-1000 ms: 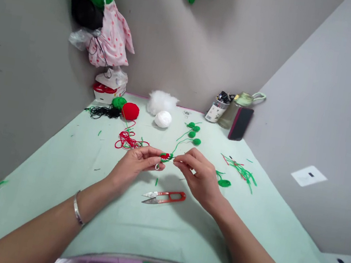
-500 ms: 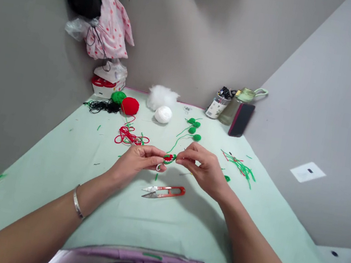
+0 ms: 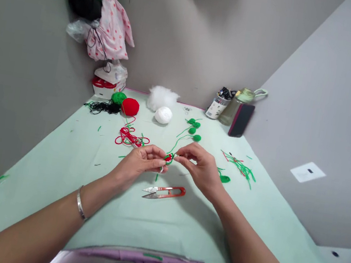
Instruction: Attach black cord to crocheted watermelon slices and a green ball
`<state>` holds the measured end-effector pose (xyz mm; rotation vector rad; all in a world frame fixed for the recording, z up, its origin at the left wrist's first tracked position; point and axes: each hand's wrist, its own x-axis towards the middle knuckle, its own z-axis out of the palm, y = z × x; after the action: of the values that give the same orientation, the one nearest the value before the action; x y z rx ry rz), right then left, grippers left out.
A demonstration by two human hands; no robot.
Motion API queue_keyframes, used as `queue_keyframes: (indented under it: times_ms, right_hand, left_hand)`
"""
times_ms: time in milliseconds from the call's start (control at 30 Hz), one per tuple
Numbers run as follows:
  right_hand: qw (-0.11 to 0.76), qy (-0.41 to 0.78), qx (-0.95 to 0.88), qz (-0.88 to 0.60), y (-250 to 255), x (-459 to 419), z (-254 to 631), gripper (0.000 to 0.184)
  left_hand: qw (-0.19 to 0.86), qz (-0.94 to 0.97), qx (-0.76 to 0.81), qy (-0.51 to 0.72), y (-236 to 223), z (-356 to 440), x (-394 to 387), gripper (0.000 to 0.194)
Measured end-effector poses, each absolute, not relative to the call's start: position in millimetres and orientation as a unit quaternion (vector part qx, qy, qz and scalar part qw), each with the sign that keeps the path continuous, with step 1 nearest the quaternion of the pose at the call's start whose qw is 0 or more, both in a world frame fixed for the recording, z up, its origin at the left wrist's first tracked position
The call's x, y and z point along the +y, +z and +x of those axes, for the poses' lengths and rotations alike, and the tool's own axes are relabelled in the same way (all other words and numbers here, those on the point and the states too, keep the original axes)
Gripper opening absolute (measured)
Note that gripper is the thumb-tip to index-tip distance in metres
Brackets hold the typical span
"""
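Between the thumb and fingers of my left hand point(image 3: 144, 160) is a small red and green crocheted piece point(image 3: 168, 159) with some white on it. My right hand point(image 3: 199, 162) is closed in a pinch at the piece's right edge, on a thin needle-like tool point(image 3: 176, 155), too small to make out fully. A green yarn strand point(image 3: 176, 143) runs up from the piece toward several small green balls point(image 3: 197, 138). Below the hands lie thread snips point(image 3: 165, 192) with orange handles, blades pointing left.
Red yarn ball point(image 3: 130, 107), loose red yarn point(image 3: 129, 137), black yarn point(image 3: 105, 107), white yarn ball point(image 3: 163, 115) and stuffing point(image 3: 161, 97) lie farther back. On the right are yarn scraps point(image 3: 241, 167), a green piece point(image 3: 224, 179), a phone point(image 3: 242, 121), a bottle point(image 3: 229, 111) and a pen holder point(image 3: 217, 107).
My right hand has shifted slightly left, uncovering more of the green piece beside it. The crocheted piece has turned a little in my left fingers, showing more of its red middle.
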<state>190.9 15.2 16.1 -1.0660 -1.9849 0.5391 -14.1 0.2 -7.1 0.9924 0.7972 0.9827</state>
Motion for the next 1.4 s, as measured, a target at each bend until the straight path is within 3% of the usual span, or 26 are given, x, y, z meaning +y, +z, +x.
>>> queue_keyframes:
  times_ms: [833, 1400]
  right_hand:
    - [0.406, 0.093, -0.842, -0.343, 9, 4, 177, 0.011]
    - [0.404, 0.100, -0.849, -0.324, 11, 2, 179, 0.006]
  left_hand:
    - [0.739, 0.430, 0.307, 0.418, -5, -17, 2, 0.019]
    - [0.753, 0.441, 0.304, 0.381, -1, -19, 3, 0.015]
